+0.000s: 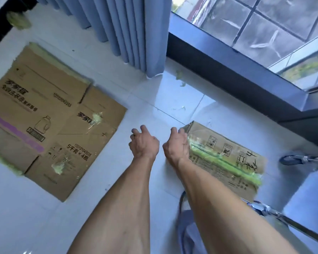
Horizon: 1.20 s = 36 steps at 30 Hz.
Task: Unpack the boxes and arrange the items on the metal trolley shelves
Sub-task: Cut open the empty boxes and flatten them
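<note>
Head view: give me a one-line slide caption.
Right hand grips the edge of a taped cardboard box on the tiled floor; left hand hovers beside it, flattened carton at left.

blue curtain (128, 30) | window (264, 28) | white tiled floor (35, 217)

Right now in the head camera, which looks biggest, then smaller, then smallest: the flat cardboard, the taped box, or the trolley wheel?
1. Flattened cardboard, biggest.
2. Taped box, touched by the right hand.
3. Trolley wheel, smallest.
</note>
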### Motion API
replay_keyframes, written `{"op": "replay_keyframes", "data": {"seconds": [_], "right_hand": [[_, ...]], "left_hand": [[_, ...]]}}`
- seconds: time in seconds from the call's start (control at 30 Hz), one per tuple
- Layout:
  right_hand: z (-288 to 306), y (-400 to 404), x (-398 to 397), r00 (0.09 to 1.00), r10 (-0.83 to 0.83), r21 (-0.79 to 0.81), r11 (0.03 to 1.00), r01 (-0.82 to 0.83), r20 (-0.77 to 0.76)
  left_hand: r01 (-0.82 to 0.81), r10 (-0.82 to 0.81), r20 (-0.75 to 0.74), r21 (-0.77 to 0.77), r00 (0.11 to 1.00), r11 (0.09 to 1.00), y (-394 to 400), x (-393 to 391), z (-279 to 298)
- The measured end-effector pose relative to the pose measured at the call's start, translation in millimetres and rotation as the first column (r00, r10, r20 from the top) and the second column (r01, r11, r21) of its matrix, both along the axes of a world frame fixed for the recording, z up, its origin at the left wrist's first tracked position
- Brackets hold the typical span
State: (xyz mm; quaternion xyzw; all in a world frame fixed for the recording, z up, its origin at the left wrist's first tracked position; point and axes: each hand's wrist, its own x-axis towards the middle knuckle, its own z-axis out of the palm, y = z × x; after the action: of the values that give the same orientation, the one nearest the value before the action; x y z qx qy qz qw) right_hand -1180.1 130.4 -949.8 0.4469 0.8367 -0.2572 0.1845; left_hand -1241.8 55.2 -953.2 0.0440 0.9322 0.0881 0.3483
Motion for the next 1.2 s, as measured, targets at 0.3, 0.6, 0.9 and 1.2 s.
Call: {"op": "replay_keyframes", "data": {"seconds": [0.3,0.6,0.9,1.2], "right_hand": [[-43,126,173,0.936,-0.191,-0.063,0.974,0.218,0.294],[-75,143,261,0.940,-0.060,-0.225,0.964,0.142,0.337],[-32,116,229,0.973,-0.063,-0.156,0.983,0.099,0.222],[1,27,205,0.933,0.239,0.053,0.964,-0.262,0.267]], "left_hand": [[0.526,-0.528,0.081,0.053,0.845,0.849,137,145,-33],[0.651,-0.616,0.267,-0.061,0.741,0.756,138,216,-68],[0.520,-0.517,0.057,-0.067,0.854,0.852,109,196,-30],[0.301,-0.304,-0.128,-0.047,0.944,0.953,11,181,-4]]}}
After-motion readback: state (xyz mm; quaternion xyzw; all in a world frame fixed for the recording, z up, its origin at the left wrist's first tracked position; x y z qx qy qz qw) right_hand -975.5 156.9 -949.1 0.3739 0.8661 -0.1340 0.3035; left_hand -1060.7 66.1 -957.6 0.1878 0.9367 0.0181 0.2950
